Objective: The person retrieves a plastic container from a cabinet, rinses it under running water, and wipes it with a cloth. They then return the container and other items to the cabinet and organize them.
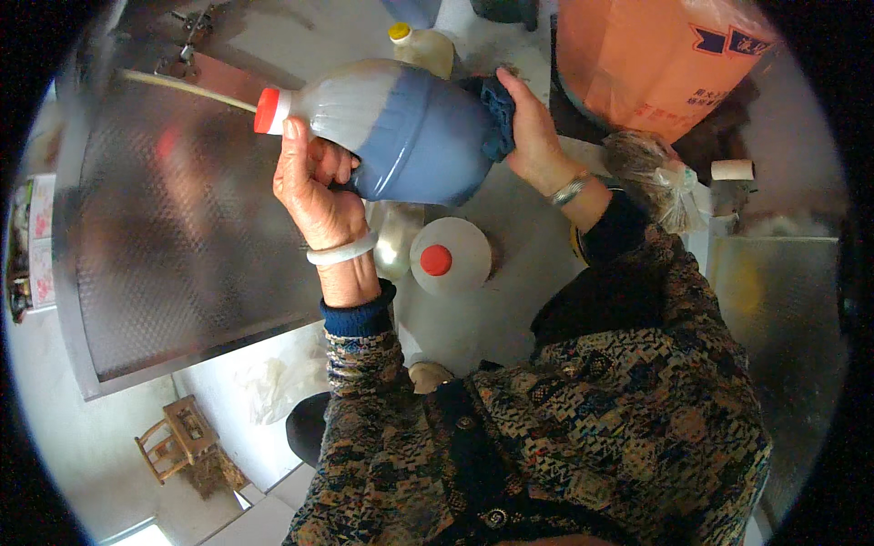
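A large plastic jug (423,130), partly full of dark liquid and capped in red, lies tilted on its side in the air between my hands. My left hand (321,177) grips its handle just below the red cap (267,111). Against the jug's base, my right hand (536,130) presses a dark blue cloth (497,116). Below the jug, an upright clear jug with a red cap (435,260) stands on the floor. Behind it, a smaller bottle with a yellow cap (399,31) is partly hidden.
A textured glass panel in a metal frame (72,273) fills the left side. An orange printed bag (655,61) is at the upper right, with a tied clear plastic bag (672,181) below it. A small wooden chair (191,426) stands at the lower left.
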A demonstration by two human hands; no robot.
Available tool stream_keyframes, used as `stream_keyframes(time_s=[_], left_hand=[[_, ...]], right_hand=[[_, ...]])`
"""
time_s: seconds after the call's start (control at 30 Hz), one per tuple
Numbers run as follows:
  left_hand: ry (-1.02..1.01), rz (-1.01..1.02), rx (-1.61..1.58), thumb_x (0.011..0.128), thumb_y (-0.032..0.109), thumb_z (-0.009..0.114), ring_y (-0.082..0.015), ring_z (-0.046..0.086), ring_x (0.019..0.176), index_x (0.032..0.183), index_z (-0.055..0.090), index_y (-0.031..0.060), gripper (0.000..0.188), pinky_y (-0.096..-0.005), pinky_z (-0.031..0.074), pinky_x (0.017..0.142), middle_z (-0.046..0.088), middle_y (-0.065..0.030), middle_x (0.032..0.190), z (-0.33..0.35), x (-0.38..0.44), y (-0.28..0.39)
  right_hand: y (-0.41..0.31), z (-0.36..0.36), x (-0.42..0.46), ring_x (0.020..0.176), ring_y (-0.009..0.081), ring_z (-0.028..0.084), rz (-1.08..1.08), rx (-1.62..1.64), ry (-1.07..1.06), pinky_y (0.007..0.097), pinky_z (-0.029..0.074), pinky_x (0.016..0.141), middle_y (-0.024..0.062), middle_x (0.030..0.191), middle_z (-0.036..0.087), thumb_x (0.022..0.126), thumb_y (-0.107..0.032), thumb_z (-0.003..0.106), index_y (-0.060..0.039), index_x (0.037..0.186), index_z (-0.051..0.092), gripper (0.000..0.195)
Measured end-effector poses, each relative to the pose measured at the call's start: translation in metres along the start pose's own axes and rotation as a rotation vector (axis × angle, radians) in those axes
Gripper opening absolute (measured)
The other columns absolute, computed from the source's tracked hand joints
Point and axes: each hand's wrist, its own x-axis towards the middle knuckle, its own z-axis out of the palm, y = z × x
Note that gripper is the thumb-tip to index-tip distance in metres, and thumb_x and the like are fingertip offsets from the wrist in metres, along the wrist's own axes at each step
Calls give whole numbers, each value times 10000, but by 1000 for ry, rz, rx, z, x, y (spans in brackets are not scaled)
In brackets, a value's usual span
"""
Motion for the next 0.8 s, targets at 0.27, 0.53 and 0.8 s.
stream_keyframes(time_s=[0.27, 0.53, 0.8], left_hand=[[-13, 59, 74, 910, 374, 622, -93, 282, 509, 631, 410, 156, 413, -276, 282, 527, 282, 52, 543, 17, 1, -12], [11, 49, 78, 867, 237, 700, -88, 372, 447, 622, 562, 102, 311, -264, 345, 457, 425, 26, 508, 41, 22, -47], [-66, -96, 84, 800, 199, 782, -47, 406, 456, 649, 633, 74, 246, -216, 291, 437, 505, 36, 538, 68, 30, -107]], right_hand=[[47, -12, -36, 911, 236, 651, 412, 322, -53, 421, 508, 906, 74, 956, 683, 956, -432, 416, -83, 998, 648, 421], [73, -75, -22, 753, 231, 652, 665, 119, -106, 404, 553, 791, 77, 805, 654, 949, -326, 485, -72, 904, 615, 289], [31, -119, -23, 708, 225, 661, 524, -228, -20, 370, 566, 715, 103, 860, 684, 970, -299, 499, -44, 957, 620, 282]])
